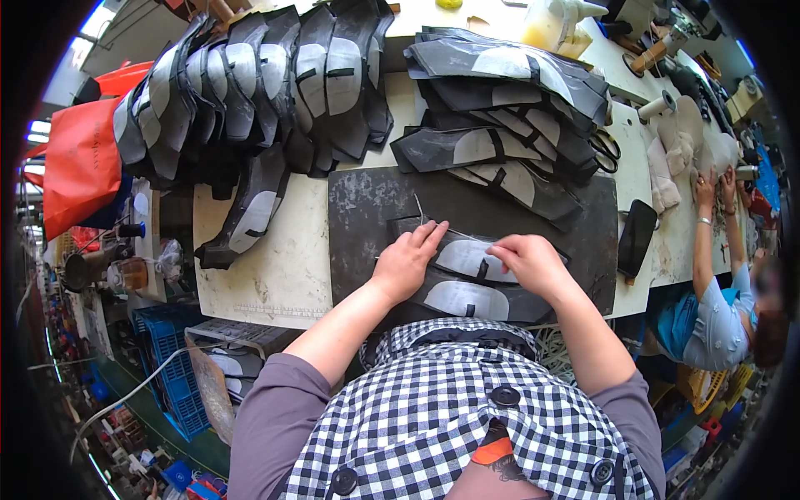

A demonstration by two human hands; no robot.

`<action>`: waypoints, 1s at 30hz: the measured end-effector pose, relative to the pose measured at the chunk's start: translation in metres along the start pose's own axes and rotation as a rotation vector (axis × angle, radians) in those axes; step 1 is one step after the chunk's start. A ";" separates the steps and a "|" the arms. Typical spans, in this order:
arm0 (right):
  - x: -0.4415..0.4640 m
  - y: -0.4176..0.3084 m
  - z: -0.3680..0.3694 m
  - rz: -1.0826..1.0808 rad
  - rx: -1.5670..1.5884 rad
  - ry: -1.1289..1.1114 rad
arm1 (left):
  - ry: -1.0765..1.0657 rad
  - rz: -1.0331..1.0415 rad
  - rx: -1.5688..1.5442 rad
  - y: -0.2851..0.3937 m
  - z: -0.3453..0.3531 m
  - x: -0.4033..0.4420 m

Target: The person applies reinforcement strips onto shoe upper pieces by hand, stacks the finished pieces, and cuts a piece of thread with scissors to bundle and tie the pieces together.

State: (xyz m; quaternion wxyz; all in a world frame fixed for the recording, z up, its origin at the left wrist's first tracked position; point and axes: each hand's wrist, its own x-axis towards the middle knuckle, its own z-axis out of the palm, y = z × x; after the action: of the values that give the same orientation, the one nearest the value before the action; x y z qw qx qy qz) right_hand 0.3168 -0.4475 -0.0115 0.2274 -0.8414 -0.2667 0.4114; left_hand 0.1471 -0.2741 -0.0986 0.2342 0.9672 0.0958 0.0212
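Note:
Two dark shoe-upper pieces with silvery-grey patches lie on the black work board (367, 200) in front of me. My left hand (408, 262) is at the left end of the farther upper piece (458, 258), its fingers closed together on a thin pale cord (471, 237). A loose end of the cord sticks up past those fingers. My right hand (531, 262) pinches the cord over the right part of that piece. Closest to my body, the nearer upper piece (467, 300) lies partly under the table-edge side of my apron (450, 375).
Stacked upper pieces (508, 83) lie behind the board, with another overlapping row (333, 75) at the left. Black-handled scissors (606, 150) and a phone (637, 239) are to the right. A glue bottle (554, 25) stands at the back. A co-worker (717, 308) works at far right.

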 end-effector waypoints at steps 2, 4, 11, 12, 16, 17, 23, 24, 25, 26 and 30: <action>-0.018 0.031 0.002 -0.080 0.019 0.133 | -0.021 0.014 0.027 0.000 0.001 0.000; -0.022 0.050 0.008 -0.141 0.090 0.296 | -0.001 0.056 0.059 -0.003 0.003 -0.001; 0.002 0.104 0.035 -0.046 0.452 0.635 | -0.120 0.089 0.175 0.000 -0.008 0.003; 0.002 0.106 0.034 -0.058 0.401 0.653 | -0.142 0.095 0.204 0.003 -0.010 0.005; 0.007 0.107 0.034 -0.057 0.292 0.688 | -0.116 0.097 0.231 0.010 -0.016 0.012; 0.006 0.108 0.034 -0.051 0.297 0.678 | -0.128 0.085 0.221 0.013 -0.018 0.014; 0.007 0.104 0.034 -0.003 0.207 0.661 | -0.157 0.112 0.064 0.068 -0.016 0.046; 0.008 0.102 0.034 0.014 0.185 0.673 | -0.190 0.139 0.038 0.081 -0.012 0.052; 0.008 0.100 0.035 0.035 0.165 0.681 | -0.203 0.166 0.040 0.089 -0.002 0.057; 0.008 0.098 0.035 0.055 0.144 0.689 | -0.216 0.191 0.042 0.095 0.008 0.061; 0.022 0.119 0.034 0.070 0.305 0.813 | -0.390 0.136 0.106 0.100 0.010 0.076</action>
State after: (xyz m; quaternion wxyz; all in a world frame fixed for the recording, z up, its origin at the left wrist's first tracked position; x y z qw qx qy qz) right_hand 0.3314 -0.5181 -0.1144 0.4217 -0.9002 -0.0628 0.0886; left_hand 0.2401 -0.3505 -0.0620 0.1952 0.9682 -0.0158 -0.1557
